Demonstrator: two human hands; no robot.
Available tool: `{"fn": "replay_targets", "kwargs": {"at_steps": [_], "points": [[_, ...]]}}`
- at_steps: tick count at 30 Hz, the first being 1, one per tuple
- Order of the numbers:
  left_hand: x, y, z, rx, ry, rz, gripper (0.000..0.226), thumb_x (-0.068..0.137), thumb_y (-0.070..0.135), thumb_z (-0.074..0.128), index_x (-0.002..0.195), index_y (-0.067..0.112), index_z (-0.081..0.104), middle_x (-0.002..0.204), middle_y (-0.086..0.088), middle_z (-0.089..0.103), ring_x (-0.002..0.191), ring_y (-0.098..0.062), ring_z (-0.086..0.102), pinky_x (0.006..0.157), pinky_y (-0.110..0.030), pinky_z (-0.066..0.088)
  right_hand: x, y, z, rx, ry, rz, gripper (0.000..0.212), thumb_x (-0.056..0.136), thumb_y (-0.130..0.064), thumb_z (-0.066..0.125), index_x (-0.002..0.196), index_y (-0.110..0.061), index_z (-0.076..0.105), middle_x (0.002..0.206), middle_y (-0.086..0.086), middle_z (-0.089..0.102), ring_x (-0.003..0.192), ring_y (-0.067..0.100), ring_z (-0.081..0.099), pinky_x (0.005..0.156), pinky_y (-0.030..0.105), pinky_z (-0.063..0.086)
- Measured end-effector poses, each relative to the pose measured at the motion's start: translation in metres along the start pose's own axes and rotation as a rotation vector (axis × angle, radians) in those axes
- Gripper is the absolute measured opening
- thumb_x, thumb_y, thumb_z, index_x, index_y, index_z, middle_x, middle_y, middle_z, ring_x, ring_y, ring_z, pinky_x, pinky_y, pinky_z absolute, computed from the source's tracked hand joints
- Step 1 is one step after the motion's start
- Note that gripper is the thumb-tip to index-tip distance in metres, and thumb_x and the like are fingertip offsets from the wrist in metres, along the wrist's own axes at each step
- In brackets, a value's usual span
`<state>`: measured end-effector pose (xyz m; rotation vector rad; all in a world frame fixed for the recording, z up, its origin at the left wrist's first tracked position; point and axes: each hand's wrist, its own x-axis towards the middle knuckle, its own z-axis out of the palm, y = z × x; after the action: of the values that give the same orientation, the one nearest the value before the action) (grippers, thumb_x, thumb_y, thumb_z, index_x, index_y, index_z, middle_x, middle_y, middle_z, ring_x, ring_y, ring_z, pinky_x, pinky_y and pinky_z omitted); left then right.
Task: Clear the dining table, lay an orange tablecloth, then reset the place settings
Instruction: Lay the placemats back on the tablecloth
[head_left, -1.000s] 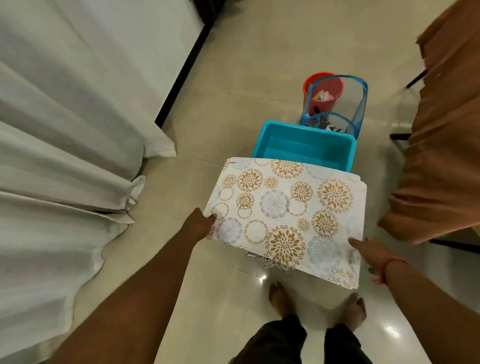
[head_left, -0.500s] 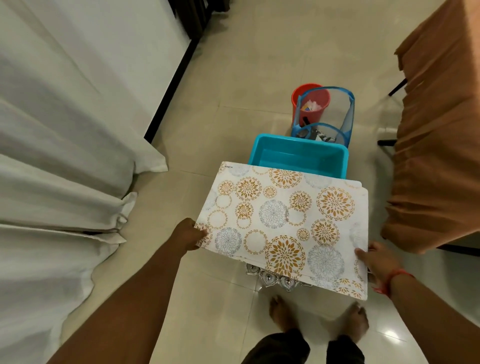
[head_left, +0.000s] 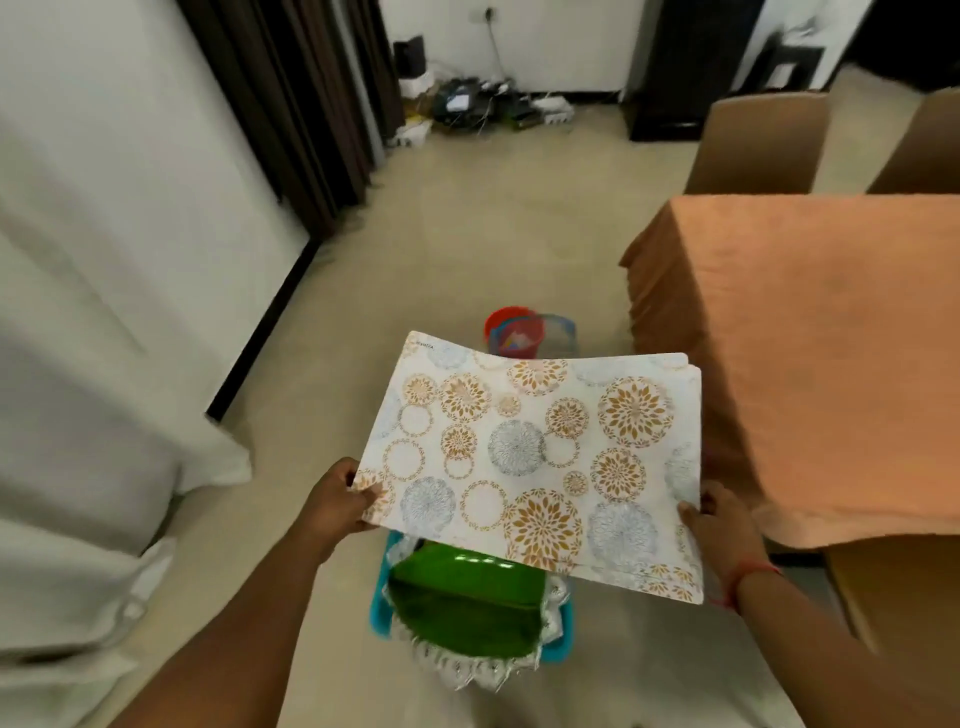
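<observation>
Presently held: placemats (head_left: 535, 457), a thin stack of white sheets printed with gold and grey-blue rosettes; layered edges show at the far right corner. Position: in the air, roughly level, above a blue tub (head_left: 378, 613) on the floor and just left of the desk (head_left: 810, 332).

Hands: left hand (head_left: 337, 501) pinches the near left corner, thumb on top and fingers curled beneath; right hand (head_left: 719, 525) grips the near right edge in the same way. A red thread circles the right wrist.

Handling, judged: light, flat and semi-stiff. The far edge stays nearly straight with support only at the near side, though a slight bow is visible. The surface looks smooth, probably a wipe-clean plastic, so sheets may slide over one another if the stack tips. Not fragile. Best hold is at two opposite edges or corners, thumbs above, keeping the stack level; a one-handed grip at a corner would likely let it droop and fan out.

Desk: already covered by the orange tablecloth (head_left: 779, 415), which hangs in folds at the corner; its visible top carries no settings yet.

Also listed: green mat with white lace trim (head_left: 467, 608) lying in the tub; red bucket (head_left: 511, 332) and a blue mesh basket (head_left: 558, 338) beyond; brown-covered chairs (head_left: 758, 140) behind the desk; white curtain (head_left: 104, 312) at left.
</observation>
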<state>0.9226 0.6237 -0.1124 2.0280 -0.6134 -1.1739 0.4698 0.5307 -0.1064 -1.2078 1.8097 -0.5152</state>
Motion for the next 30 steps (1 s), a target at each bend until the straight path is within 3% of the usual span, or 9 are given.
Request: {"fn": "replay_targets", "kwargs": {"at_steps": [4, 13, 18, 21, 25, 30], "points": [[-0.002, 0.071, 0.056, -0.029, -0.142, 0.082, 0.017, 0.094, 0.004, 0.067, 0.103, 0.010, 0.054, 0.109, -0.014, 0.070, 0.089, -0.025, 0.071, 0.061, -0.035, 0.061, 0.007, -0.016, -0.080, 0.034, 0.142, -0.043, 0.028, 0.096, -0.009, 0.058, 0.123, -0.015, 0.062, 0.115, 0.007, 0.070, 0.100, 0.028, 0.065, 0.094, 0.043, 0.052], [-0.028, 0.198, 0.247, -0.086, -0.366, 0.177, 0.021, 0.093, -0.001, 0.065, 0.107, 0.008, 0.052, 0.110, -0.013, 0.069, 0.088, -0.027, 0.070, 0.057, -0.036, 0.061, 0.063, 0.012, -0.272, 0.104, 0.412, -0.026, 0.023, 0.098, -0.009, 0.054, 0.119, -0.015, 0.061, 0.114, 0.008, 0.067, 0.096, 0.028, 0.063, 0.086, 0.040, 0.054], [-0.046, 0.219, 0.379, -0.090, -0.370, 0.142, 0.017, 0.093, -0.004, 0.063, 0.101, 0.006, 0.052, 0.108, -0.014, 0.069, 0.087, -0.027, 0.069, 0.057, -0.036, 0.062, 0.125, 0.067, -0.373, 0.061, 0.469, -0.007, 0.028, 0.099, -0.010, 0.053, 0.126, -0.013, 0.060, 0.117, 0.012, 0.067, 0.100, 0.032, 0.063, 0.090, 0.042, 0.053], [-0.057, 0.224, 0.466, -0.098, -0.359, 0.111, 0.017, 0.094, -0.002, 0.062, 0.107, 0.006, 0.053, 0.110, -0.013, 0.068, 0.092, -0.027, 0.069, 0.064, -0.040, 0.062, 0.173, 0.100, -0.435, 0.005, 0.475, 0.004, 0.030, 0.099, -0.011, 0.053, 0.128, -0.012, 0.060, 0.122, 0.015, 0.065, 0.104, 0.033, 0.060, 0.087, 0.034, 0.047], [-0.074, 0.223, 0.550, -0.044, -0.338, 0.120, 0.024, 0.095, 0.003, 0.064, 0.117, 0.010, 0.055, 0.113, -0.010, 0.068, 0.098, -0.029, 0.069, 0.076, -0.047, 0.062, 0.213, 0.141, -0.495, -0.054, 0.453, 0.069, 0.033, 0.098, -0.010, 0.054, 0.131, -0.011, 0.059, 0.124, 0.017, 0.064, 0.110, 0.035, 0.058, 0.090, 0.035, 0.043], [-0.089, 0.231, 0.613, 0.105, -0.335, 0.205, 0.029, 0.095, 0.008, 0.064, 0.120, 0.021, 0.057, 0.109, 0.003, 0.069, 0.091, -0.018, 0.071, 0.066, -0.038, 0.063, 0.258, 0.168, -0.542, -0.067, 0.460, 0.075, 0.033, 0.097, -0.009, 0.056, 0.130, -0.008, 0.060, 0.121, 0.019, 0.065, 0.108, 0.036, 0.059, 0.091, 0.035, 0.042]]}}
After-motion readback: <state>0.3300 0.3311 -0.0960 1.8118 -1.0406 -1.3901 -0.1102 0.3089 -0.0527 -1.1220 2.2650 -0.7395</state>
